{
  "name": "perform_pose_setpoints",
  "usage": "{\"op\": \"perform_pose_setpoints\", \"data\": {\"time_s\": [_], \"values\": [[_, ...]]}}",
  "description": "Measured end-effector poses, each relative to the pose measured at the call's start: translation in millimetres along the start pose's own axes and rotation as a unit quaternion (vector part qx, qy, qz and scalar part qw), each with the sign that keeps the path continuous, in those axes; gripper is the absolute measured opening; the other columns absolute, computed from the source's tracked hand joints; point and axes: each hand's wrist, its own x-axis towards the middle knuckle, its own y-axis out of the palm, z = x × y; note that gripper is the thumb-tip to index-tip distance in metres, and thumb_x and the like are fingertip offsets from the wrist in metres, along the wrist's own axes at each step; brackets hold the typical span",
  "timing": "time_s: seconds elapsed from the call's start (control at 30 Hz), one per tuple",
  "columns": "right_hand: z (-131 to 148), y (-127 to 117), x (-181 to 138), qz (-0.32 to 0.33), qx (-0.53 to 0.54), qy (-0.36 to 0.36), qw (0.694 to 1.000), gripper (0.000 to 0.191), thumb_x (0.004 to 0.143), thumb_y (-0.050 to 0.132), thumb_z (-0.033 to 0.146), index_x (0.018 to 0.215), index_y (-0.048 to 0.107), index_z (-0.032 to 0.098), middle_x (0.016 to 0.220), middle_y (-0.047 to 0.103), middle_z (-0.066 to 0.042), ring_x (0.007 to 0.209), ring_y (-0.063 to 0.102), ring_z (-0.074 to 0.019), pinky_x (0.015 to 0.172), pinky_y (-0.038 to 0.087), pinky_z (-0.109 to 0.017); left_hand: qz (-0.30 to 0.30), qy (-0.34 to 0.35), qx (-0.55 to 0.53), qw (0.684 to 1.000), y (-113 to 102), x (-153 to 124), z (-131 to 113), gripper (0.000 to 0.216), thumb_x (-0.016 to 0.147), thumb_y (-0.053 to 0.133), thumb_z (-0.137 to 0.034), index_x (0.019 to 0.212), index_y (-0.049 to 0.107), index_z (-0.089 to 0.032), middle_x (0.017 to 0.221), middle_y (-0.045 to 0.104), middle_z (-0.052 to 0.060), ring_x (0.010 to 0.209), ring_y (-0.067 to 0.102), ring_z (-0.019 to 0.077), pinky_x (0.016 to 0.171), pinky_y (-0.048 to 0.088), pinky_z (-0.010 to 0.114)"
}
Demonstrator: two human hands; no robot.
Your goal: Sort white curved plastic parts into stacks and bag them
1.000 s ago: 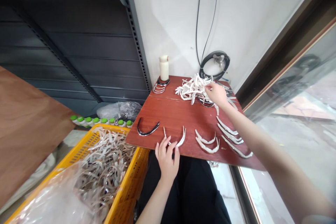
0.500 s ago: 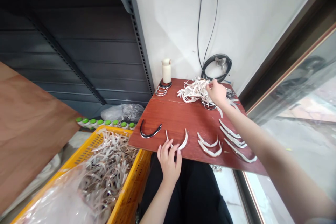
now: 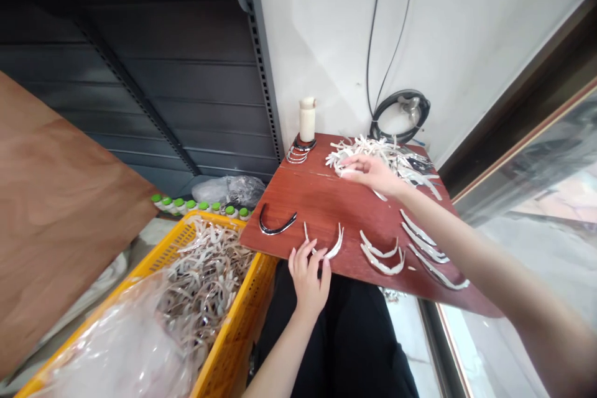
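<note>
My left hand lies at the table's front edge, fingers spread, its fingertips over a white curved strip. Farther back, my right hand is closed in a pinch around a white curved strip, partly hidden by the fingers. It is at the near side of a tangled pile of white strips. A black curved strip lies left of my left hand. To the right are a pair of white curved strips and a further group of curved strips.
The red-brown table stands against a white wall. A cream bottle stands at its back left beside stacked curved strips. At lower left is a yellow crate full of strips, with green-capped bottles behind it. A coiled black cable hangs at the back.
My right hand has drawn back from the pile toward me and to the left, with a white strip in its fingers. My left hand stays at the front edge. The view has shifted slightly.
</note>
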Motion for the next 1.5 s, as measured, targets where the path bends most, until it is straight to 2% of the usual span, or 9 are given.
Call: {"op": "perform_pose_setpoints", "data": {"time_s": [0.1, 0.27, 0.5, 0.67, 0.87, 1.03, 1.2, 1.3, 1.5], "values": [[1, 31, -23, 0.167, -0.046, 0.034, 0.984, 0.050, 0.074, 0.076, 0.051, 0.114, 0.067, 0.021, 0.099, 0.074, -0.004, 0.098, 0.068, -0.0219, 0.098, 0.044, -0.040, -0.001, -0.008, -0.002, 1.000, -2, 0, -2, 0.022, 0.092, 0.054, -0.019, 0.110, 0.064, -0.024, 0.126, 0.061, 0.009, 0.127, 0.052, 0.0230, 0.115, 0.026, 0.049], [-15, 56, -33, 0.280, -0.126, 0.033, 0.951, 0.044, 0.077, 0.071, 0.053, 0.110, 0.071, 0.023, 0.103, 0.075, -0.005, 0.099, 0.068, -0.0237, 0.107, 0.030, -0.045, 0.000, -0.015, -0.008, 1.000, -3, 1, -3, 0.021, 0.092, 0.053, -0.020, 0.109, 0.064, -0.024, 0.126, 0.062, 0.009, 0.127, 0.052, 0.0232, 0.115, 0.027, 0.050], [-22, 69, -33, 0.295, -0.269, -0.074, 0.914, 0.013, 0.085, 0.067, 0.032, 0.087, 0.077, 0.025, 0.087, 0.075, -0.002, 0.092, 0.063, -0.0201, 0.103, 0.027, -0.041, -0.001, -0.011, -0.010, 1.000, -2, 0, -2, 0.021, 0.092, 0.053, -0.019, 0.110, 0.063, -0.023, 0.127, 0.061, 0.009, 0.127, 0.052, 0.0228, 0.115, 0.026, 0.049], [-25, 82, -40, 0.279, -0.290, -0.081, 0.912, 0.013, 0.088, 0.064, 0.027, 0.086, 0.077, 0.023, 0.082, 0.076, -0.001, 0.081, 0.063, -0.0181, 0.089, 0.037, -0.033, -0.002, -0.014, -0.008, 1.000, -1, -1, -2, 0.022, 0.092, 0.054, -0.020, 0.110, 0.063, -0.023, 0.127, 0.061, 0.009, 0.127, 0.051, 0.0231, 0.116, 0.025, 0.050], [-30, 91, -46, 0.288, -0.237, -0.051, 0.926, 0.014, 0.088, 0.063, 0.025, 0.090, 0.077, 0.023, 0.085, 0.077, 0.000, 0.076, 0.066, -0.0148, 0.079, 0.042, -0.026, 0.002, -0.018, -0.010, 1.000, -1, 0, -1, 0.028, 0.092, 0.052, -0.021, 0.119, 0.058, -0.021, 0.126, 0.062, 0.011, 0.128, 0.051, 0.0230, 0.116, 0.025, 0.050], [-18, 84, -46, 0.202, -0.276, -0.060, 0.938, 0.020, 0.091, 0.058, 0.030, 0.094, 0.076, 0.023, 0.092, 0.077, -0.002, 0.084, 0.067, -0.0192, 0.085, 0.044, -0.031, -0.001, -0.018, -0.010, 1.000, 0, -2, 0, 0.030, 0.092, 0.052, -0.022, 0.122, 0.054, -0.018, 0.125, 0.062, 0.013, 0.128, 0.052, 0.0235, 0.116, 0.025, 0.051], [-20, 51, -37, 0.082, -0.331, -0.046, 0.939, 0.023, 0.092, 0.054, 0.034, 0.095, 0.074, 0.023, 0.099, 0.075, -0.004, 0.091, 0.066, -0.0228, 0.088, 0.045, -0.034, -0.007, -0.013, -0.010, 1.000, -2, -2, 1, 0.020, 0.091, 0.052, -0.022, 0.110, 0.058, -0.019, 0.122, 0.063, 0.012, 0.126, 0.054, 0.0243, 0.115, 0.027, 0.052], [-35, 24, -33, -0.004, -0.418, -0.028, 0.908, 0.025, 0.093, 0.050, 0.032, 0.096, 0.073, 0.021, 0.097, 0.075, -0.007, 0.092, 0.065, -0.0256, 0.089, 0.043, -0.038, -0.011, -0.007, -0.014, 1.000, -2, -1, 1, 0.019, 0.091, 0.052, -0.021, 0.109, 0.058, -0.019, 0.122, 0.064, 0.012, 0.126, 0.054, 0.0242, 0.115, 0.028, 0.052], [-65, -26, -32, -0.209, -0.554, 0.040, 0.805, 0.032, 0.093, 0.047, 0.036, 0.105, 0.071, 0.019, 0.106, 0.070, -0.013, 0.105, 0.056, -0.0339, 0.091, 0.036, -0.047, -0.015, 0.001, -0.016, 1.000, -2, 0, 2, 0.021, 0.092, 0.051, -0.022, 0.111, 0.057, -0.019, 0.123, 0.063, 0.012, 0.126, 0.053, 0.0235, 0.115, 0.026, 0.050]]}}
